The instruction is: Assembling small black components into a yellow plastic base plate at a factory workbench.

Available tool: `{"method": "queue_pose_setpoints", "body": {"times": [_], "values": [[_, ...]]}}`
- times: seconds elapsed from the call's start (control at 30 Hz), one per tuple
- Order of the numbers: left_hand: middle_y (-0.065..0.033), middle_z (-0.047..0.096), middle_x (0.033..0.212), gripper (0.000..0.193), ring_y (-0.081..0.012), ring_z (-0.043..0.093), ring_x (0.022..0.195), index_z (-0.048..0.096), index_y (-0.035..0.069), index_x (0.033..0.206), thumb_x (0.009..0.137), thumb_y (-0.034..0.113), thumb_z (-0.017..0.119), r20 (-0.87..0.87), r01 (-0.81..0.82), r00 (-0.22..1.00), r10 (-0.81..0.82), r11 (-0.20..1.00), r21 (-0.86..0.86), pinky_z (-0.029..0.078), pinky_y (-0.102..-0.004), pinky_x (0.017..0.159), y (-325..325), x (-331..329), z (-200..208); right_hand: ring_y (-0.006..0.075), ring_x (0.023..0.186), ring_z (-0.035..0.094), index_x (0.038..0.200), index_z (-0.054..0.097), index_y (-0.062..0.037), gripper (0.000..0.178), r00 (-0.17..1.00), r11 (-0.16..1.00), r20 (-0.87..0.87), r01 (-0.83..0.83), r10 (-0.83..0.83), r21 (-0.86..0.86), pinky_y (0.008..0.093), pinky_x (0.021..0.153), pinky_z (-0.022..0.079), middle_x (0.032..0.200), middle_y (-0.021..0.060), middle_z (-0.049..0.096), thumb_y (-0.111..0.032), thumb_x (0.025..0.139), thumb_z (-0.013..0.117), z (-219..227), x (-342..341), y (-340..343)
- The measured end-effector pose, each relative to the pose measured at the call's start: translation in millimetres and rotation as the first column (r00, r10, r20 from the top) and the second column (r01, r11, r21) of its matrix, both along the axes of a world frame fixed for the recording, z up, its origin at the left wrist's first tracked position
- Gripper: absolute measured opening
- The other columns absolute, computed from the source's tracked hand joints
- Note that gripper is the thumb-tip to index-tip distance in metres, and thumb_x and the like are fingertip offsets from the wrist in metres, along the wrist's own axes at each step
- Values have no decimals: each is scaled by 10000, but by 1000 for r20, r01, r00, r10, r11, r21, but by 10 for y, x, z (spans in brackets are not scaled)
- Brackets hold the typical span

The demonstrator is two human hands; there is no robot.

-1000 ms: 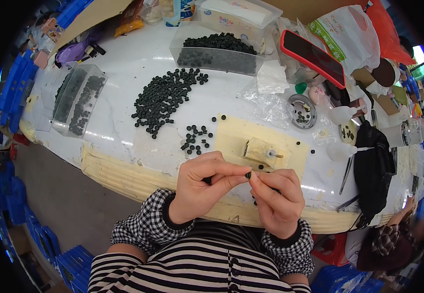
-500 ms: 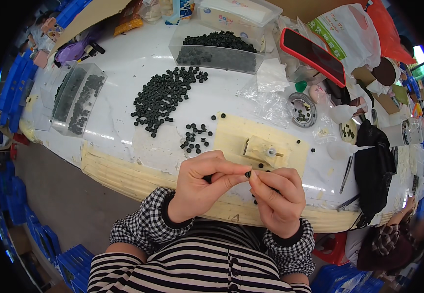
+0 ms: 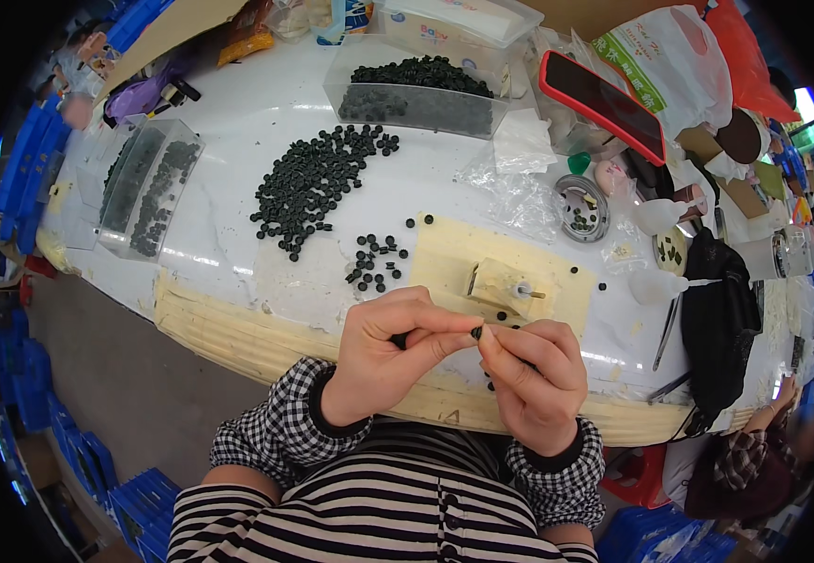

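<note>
Over the table's front edge, my left hand pinches a small round black piece between thumb and forefinger. My right hand meets it there, its thumb and forefinger closed on the piece's other side. Fingertips cover most of the piece, so its exact kind is hidden. Just beyond my hands, a pale block with a metal pin pointing right sits on a yellow sheet. Several like black pieces lie loose left of that sheet, with a large heap farther back.
A clear bin of black pieces stands at the back, another clear container at the left. Toward the right are a red-cased phone, a round tin, a white squeeze bottle, tweezers and a black cloth.
</note>
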State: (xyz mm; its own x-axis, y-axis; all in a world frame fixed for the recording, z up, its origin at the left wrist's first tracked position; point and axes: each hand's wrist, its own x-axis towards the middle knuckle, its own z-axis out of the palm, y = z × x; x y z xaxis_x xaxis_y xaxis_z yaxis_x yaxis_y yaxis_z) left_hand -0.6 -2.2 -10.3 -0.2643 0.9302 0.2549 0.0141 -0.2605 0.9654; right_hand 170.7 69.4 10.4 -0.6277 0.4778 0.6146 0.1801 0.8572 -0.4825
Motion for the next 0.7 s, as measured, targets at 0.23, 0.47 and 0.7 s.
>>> {"method": "queue_pose_setpoints", "body": {"times": [0.23, 0.47, 0.7], "values": [[46, 432, 622, 219, -35, 374, 568, 730, 46, 1000, 787, -7, 733, -4, -6, 1000, 6, 1000, -15, 304, -201, 521, 16, 5, 55, 195, 768, 528, 1062, 719, -66, 421, 999, 999, -50, 12, -14, -42, 274, 638, 469, 989, 12, 666, 33, 653, 735, -6, -6, 2], [37, 420, 597, 229, -47, 373, 535, 731, 49, 974, 754, -11, 758, -143, -69, 986, 80, 994, 79, 293, -209, 497, 10, 13, 53, 205, 771, 551, 1049, 718, -54, 400, 996, 992, -85, -7, -3, -123, 285, 645, 472, 965, 40, 671, 38, 660, 735, 10, -11, 6], [34, 429, 592, 233, -49, 371, 513, 723, 50, 928, 718, -32, 780, -213, -129, 965, 156, 982, 138, 281, -206, 473, -1, 42, 76, 211, 759, 559, 1049, 715, -50, 371, 996, 991, -85, 11, -22, -131, 289, 644, 471, 941, 54, 667, 24, 687, 740, 4, -15, 2]]}}
